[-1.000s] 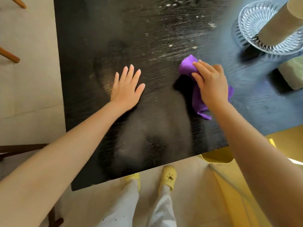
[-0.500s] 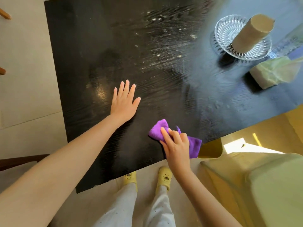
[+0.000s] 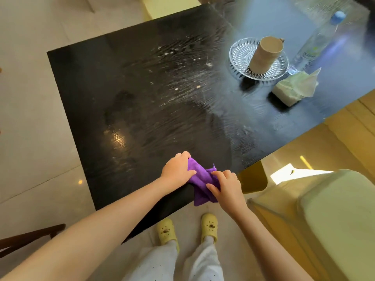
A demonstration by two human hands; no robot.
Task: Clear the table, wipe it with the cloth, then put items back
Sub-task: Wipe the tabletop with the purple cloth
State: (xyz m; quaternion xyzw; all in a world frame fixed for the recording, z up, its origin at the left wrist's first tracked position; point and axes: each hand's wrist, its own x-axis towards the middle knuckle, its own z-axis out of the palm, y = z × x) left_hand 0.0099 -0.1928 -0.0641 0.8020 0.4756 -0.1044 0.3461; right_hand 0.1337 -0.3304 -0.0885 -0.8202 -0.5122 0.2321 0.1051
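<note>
Setting: pale tiled floor; dark wood-grain table (image 3: 142, 102), black, streaked with wipe marks and pale crumbs toward its middle; a yellow-green upholstered seat (image 3: 324, 220) at the right.

Head view, items:

1. Cloth (image 3: 199, 179). Purple, small, bunched, at the near edge of the table, one corner drooping past the edge. Judged soft, light and limp: it will fold and slide rather than hold a shape, so it is best taken by a gathered wad and pressed flat under the palm for wiping.

2. Left hand (image 3: 176, 171). On the cloth's left end, fingers curled together over the fabric and gripping it.

3. Right hand (image 3: 225, 185). On the cloth's right end, thumb and fingers pinching the fabric at the table edge. Both hands appear to be regathering or refolding the cloth.

4. Glass dish (image 3: 239, 55), far right of the table, carrying an upright cardboard tube (image 3: 263, 55). Dish judged fragile and slippery; lift by the rim with both hands.

5. Plastic bottle (image 3: 316, 41), blue cap, just behind the dish.

6. Tissue pack (image 3: 292, 90), pale green, near the dish. Light, soft.

Items 4 to 6 remain on the table; clearing judged incomplete.
</note>
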